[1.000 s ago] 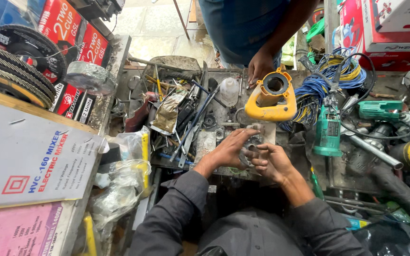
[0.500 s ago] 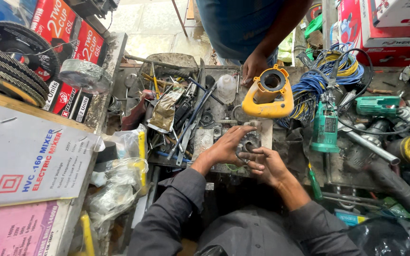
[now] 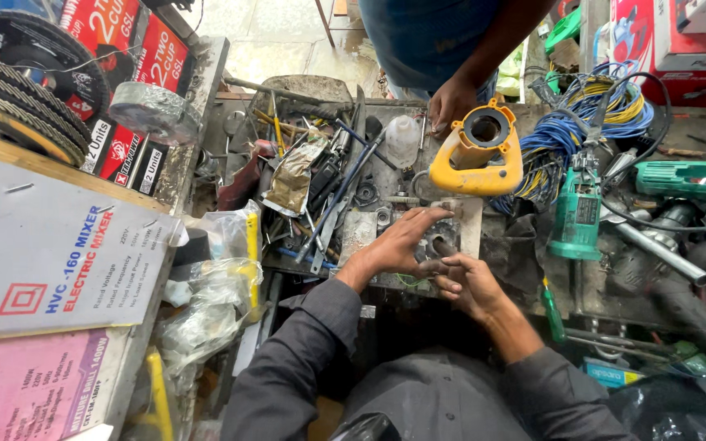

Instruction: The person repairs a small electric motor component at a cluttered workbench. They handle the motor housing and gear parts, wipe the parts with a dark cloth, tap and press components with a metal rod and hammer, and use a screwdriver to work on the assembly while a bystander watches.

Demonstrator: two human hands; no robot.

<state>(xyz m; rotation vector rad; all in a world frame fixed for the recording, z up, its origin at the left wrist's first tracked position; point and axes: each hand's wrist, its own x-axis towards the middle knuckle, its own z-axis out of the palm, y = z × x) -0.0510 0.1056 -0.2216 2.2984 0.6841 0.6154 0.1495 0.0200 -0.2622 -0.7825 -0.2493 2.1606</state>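
Observation:
My left hand (image 3: 398, 245) lies with its fingers stretched out flat against a grey metal machine part (image 3: 444, 238) on the workbench. My right hand (image 3: 466, 282) is just right of it, with thumb and fingers pinched on a small dark piece (image 3: 433, 266) at the part's lower edge. The two hands touch each other there. Just beyond, another person's hand (image 3: 451, 102) rests on a yellow tool housing (image 3: 480, 155) with a round opening.
Loose tools, screwdrivers and a crumpled foil packet (image 3: 292, 175) clutter the bench at left. A green power tool (image 3: 575, 214), blue and yellow wire coils (image 3: 606, 114) and metal tubes lie at right. Boxes and abrasive discs (image 3: 18, 82) stand at far left.
My left fingers have spread out flatter over the metal part. My right hand stays pinched at its lower edge. The other person's hand keeps to the yellow housing.

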